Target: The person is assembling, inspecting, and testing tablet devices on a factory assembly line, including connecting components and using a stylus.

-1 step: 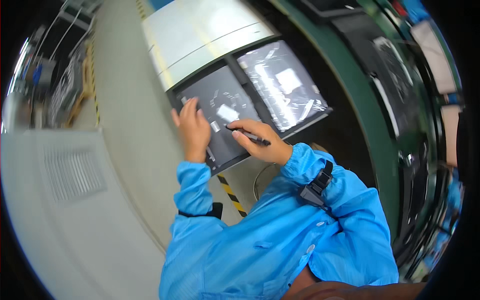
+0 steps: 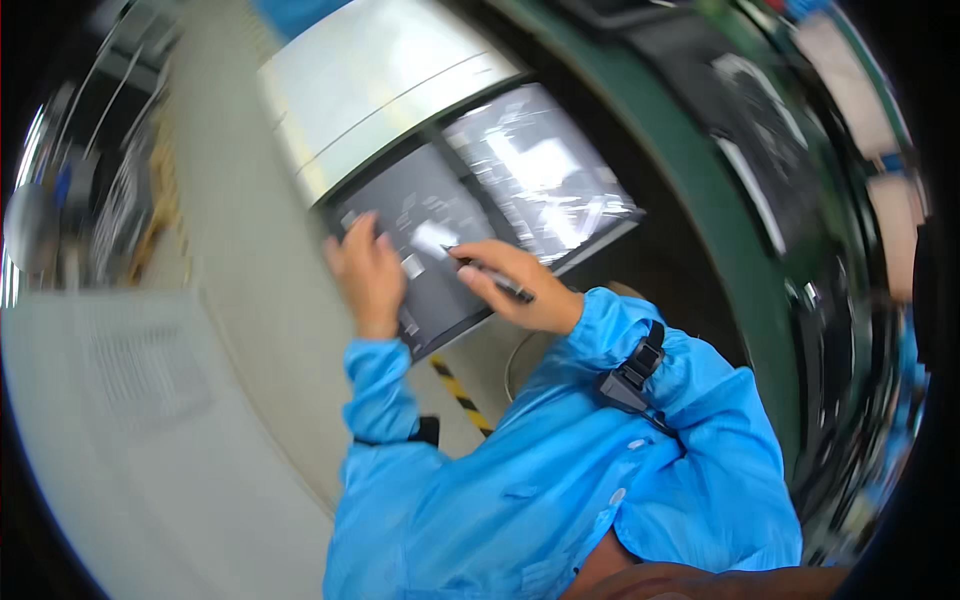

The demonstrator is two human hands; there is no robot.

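- Black two-part tray [image 2: 470,186]: beyond its far edge lies a white tabletop [image 2: 380,70].
- Its left compartment holds a dark grey panel [image 2: 440,300] with a white label [image 2: 432,237] near the middle.
- Its right compartment holds a clear plastic-wrapped pack [image 2: 590,195].
- Right hand [image 2: 530,287]: fingers closed round a black pen [image 2: 503,284], its tip beside the label.
- Left hand [image 2: 372,282]: fingers loosely spread over the tray's left edge; contact is too blurred to tell.

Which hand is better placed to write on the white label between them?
Likely the right hand: it holds the black pen, its tip close to the white label; the left hand appears empty.
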